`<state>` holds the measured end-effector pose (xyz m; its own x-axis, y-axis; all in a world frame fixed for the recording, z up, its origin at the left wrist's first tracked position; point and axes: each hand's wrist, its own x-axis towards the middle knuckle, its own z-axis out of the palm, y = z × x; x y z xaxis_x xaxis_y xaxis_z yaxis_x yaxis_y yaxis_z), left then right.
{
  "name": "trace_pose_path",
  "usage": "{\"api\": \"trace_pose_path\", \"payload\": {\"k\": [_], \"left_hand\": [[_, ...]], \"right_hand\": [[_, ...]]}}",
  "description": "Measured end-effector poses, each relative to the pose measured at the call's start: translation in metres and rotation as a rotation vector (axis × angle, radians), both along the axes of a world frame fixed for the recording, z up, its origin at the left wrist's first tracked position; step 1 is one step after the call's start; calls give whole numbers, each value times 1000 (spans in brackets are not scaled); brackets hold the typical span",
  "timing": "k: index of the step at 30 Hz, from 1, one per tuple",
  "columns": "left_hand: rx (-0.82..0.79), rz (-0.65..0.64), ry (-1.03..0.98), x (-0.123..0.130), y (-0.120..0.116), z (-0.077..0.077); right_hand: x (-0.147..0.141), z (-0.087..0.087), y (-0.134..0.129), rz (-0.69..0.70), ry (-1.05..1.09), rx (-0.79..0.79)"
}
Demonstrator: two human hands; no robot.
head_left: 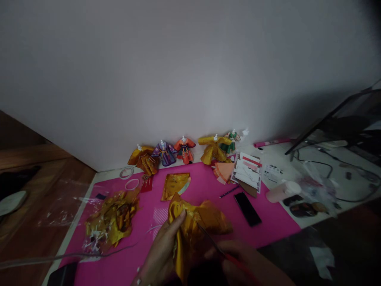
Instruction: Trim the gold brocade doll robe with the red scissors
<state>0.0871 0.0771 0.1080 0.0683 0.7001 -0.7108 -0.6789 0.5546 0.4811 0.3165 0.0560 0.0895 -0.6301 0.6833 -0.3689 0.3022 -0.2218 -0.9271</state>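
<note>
Pinched between thumb and fingers of the left hand (pixel 162 248), low in the middle of the frame, is a gold satin garment (pixel 195 228); its long axis runs from the bottom edge up toward the wall, with the sleeves spread left and right at its upper end over the pink mat (pixel 205 184). Just to its right, the right hand (pixel 248 264) is closed round a thin red-handled tool (pixel 222 252), whose dark tip slants up-left onto the cloth. No writing can be read anywhere. Left of the hands lies a heap of gold scraps (pixel 111 218); right of them, a black phone (pixel 247 209). Small robed doll costumes (pixel 184 151) line the wall above.
</note>
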Motion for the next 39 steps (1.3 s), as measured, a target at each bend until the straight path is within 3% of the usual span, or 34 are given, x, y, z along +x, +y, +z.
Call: {"api": "trace_pose_path", "payload": {"k": [6, 11, 15, 21, 26, 33, 39], "left_hand": [[17, -32, -126, 4, -4, -2], [12, -55, -80, 9, -9, -1], [-3, -36, -27, 14, -11, 5], [-15, -12, -131, 19, -13, 5], [-26, -9, -86, 23, -16, 7], [-6, 9, 2, 26, -19, 15], [4, 17, 23, 27, -21, 16]], "right_hand": [[-7, 5, 5, 3, 40, -41], [-16, 15, 12, 47, 89, -46], [-17, 15, 11, -13, 38, -61], [-18, 21, 10, -6, 58, -105], [-24, 31, 11, -55, 44, -101], [-24, 22, 7, -103, 112, -149], [-26, 33, 11, -47, 127, -122]]}}
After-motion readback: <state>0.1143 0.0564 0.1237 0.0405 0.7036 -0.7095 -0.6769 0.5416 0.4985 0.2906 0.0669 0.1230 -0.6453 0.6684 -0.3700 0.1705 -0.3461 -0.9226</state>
